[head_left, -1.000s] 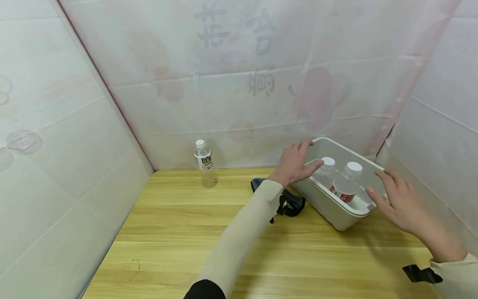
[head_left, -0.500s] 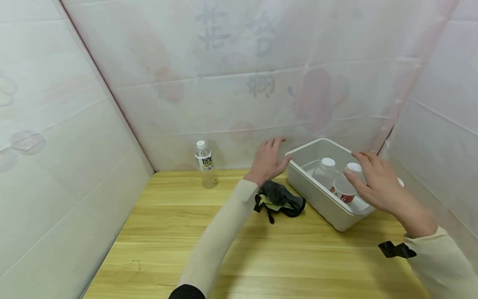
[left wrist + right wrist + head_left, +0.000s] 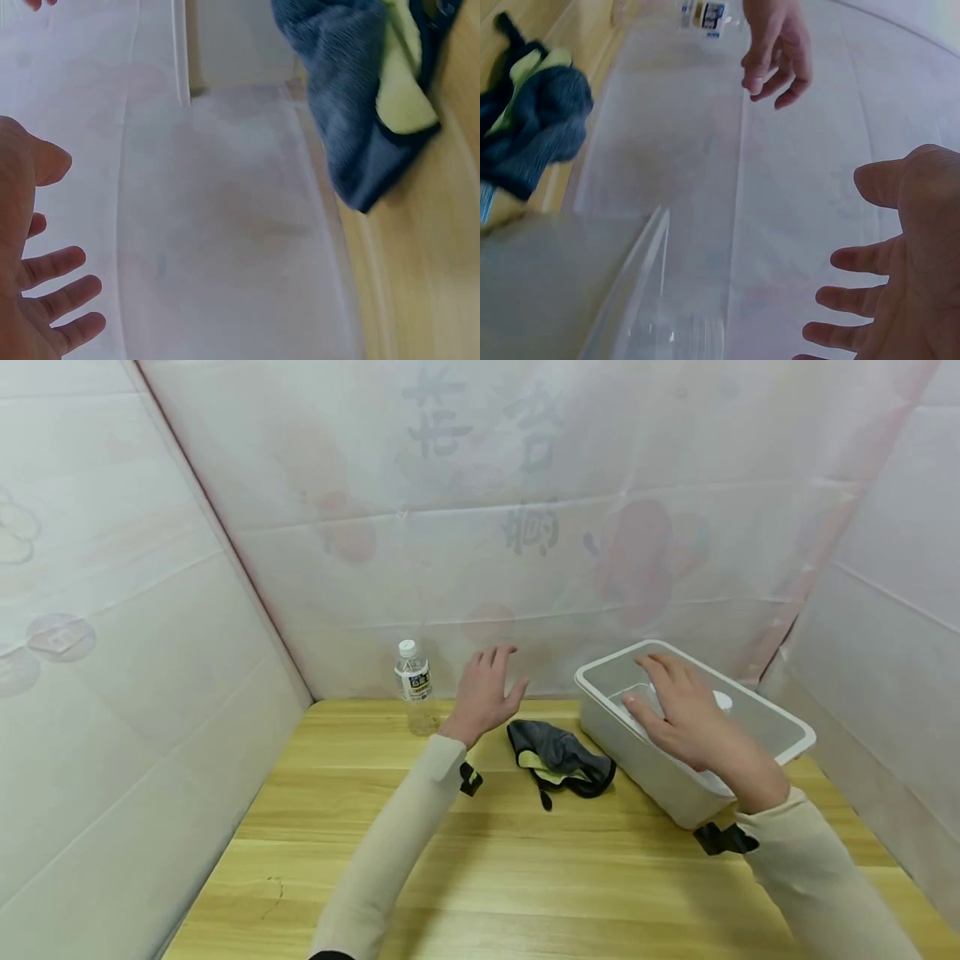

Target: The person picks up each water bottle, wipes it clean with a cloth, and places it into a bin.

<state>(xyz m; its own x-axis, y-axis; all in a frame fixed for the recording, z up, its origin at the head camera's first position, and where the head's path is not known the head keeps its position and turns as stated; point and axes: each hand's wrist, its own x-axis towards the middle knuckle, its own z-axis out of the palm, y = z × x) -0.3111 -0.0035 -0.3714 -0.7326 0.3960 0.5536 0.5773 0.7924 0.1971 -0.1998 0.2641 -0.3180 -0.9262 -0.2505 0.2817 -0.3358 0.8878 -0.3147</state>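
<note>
The bottle (image 3: 416,684) by the desk's (image 3: 570,877) far edge likely wants a light grip; left hand (image 3: 480,697) and right hand (image 3: 688,714) are empty, fingers wide.

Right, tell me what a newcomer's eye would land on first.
Probably the empty left hand, beside the clear plastic bottle in the head view, and the empty right hand, in front of the white plastic bin. Next, perhaps the crumpled gray and yellow-green cloth, on the wooden table between bottle and bin.
</note>
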